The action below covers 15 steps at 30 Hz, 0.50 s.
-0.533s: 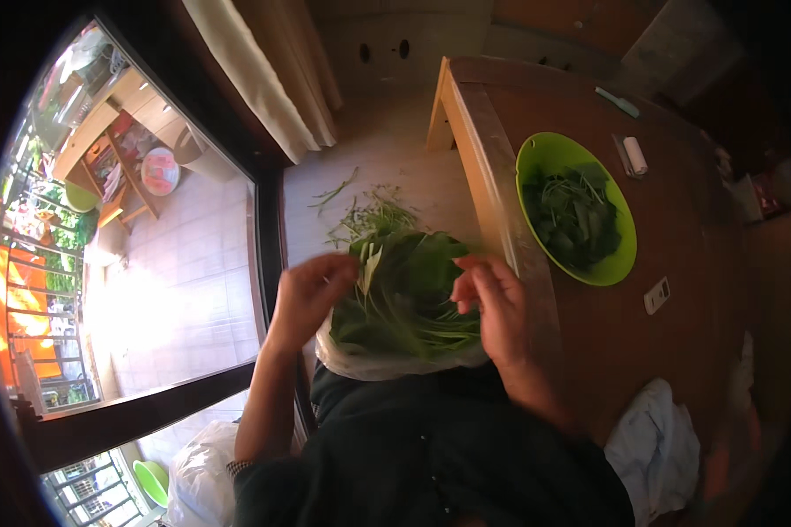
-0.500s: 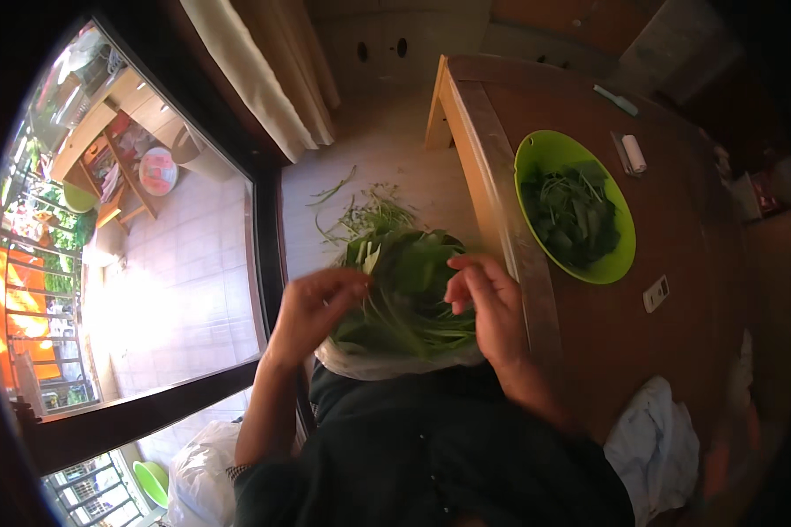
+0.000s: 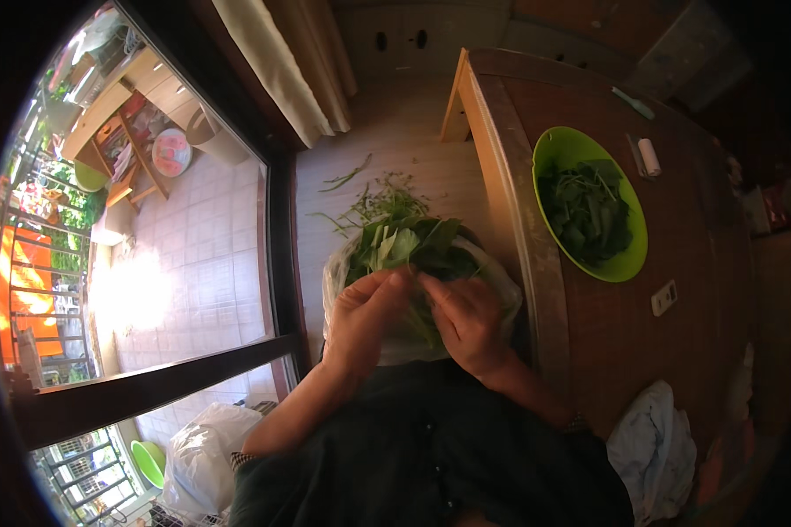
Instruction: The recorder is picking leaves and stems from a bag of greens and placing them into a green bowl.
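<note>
Holding: leafy greens (image 3: 409,250) heaped in a white plastic bag (image 3: 338,277) on the person's lap, just left of the table edge
Left hand (image 3: 365,321): fingers curled, pinching a stem from the heap
Right hand (image 3: 466,321): fingers bent around the same stem, fingertips touching the left hand's
Table (image 3: 721,290): brown wood, to the right
Green bowl (image 3: 628,259): on the table, holding picked leaves
Floor (image 3: 413,154): scattered stalks beyond the bag

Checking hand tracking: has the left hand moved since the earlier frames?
Yes. The left hand has shifted right, toward the wooden table edge, and now meets the right hand over the leafy greens.
</note>
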Available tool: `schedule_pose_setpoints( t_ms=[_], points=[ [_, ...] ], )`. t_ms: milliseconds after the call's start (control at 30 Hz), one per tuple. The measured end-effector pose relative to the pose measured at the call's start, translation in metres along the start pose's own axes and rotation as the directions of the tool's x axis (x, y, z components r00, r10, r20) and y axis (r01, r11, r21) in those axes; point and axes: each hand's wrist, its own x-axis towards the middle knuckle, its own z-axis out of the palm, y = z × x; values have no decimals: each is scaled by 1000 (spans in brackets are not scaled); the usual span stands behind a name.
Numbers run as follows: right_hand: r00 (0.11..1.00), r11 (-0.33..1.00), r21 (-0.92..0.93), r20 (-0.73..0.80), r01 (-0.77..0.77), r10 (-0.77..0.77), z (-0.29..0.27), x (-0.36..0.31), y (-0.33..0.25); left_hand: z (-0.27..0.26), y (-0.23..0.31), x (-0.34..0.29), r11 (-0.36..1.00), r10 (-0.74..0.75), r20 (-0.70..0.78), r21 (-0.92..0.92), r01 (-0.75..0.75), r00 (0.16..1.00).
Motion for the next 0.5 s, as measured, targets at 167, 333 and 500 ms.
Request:
schedule_pose_setpoints(
  t_ms=[167,333,500],
  points=[
    [1000,1000,11,11,17,-17,5,-3,-1,0,1,2,988,-45,-17,-147,42,999],
    [997,998,58,71,-28,24,1,-4,-5,4,3,2,985,-1,-21,-172,-2,1000],
    [992,995,89,122,-36,25,-1,-2,-3,7,7,-2,992,127,-18,-4,-127,992]
  ],
)
